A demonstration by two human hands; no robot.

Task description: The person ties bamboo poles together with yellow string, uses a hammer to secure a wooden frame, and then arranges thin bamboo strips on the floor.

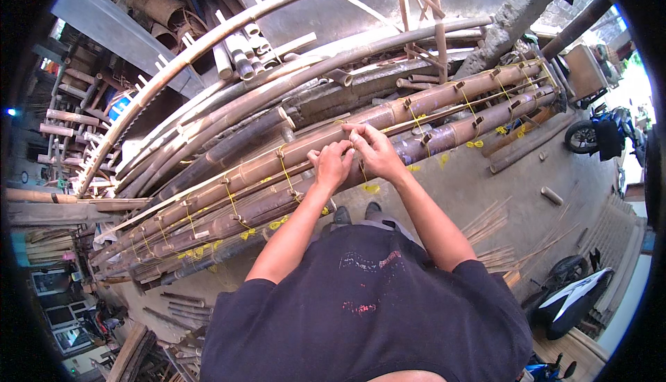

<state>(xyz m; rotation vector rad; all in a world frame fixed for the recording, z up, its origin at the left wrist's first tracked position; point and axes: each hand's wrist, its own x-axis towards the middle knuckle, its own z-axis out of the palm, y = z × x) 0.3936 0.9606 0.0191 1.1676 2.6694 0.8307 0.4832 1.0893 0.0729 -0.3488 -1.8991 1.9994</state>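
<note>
My left hand (332, 164) and my right hand (375, 152) meet over two long bamboo poles lying side by side. Fingers of both are bent and pinched together at almost the same spot; what they hold is too small to make out. The far pole (258, 169) is light brown, the near one (454, 132) darker. Short dark pegs (225, 181) stick up along them at intervals. Thin yellow cords (285, 172) stretch between the poles, and loose yellow loops (371, 188) hang along the near side.
Behind the poles, more bamboo (229, 115) and a curved bamboo frame (208, 35) are stacked. A concrete post (510, 18) leans at the upper right. Motorbikes (572, 292) stand at the right. Thin bamboo strips (489, 226) and a short bamboo piece (551, 195) lie on the floor.
</note>
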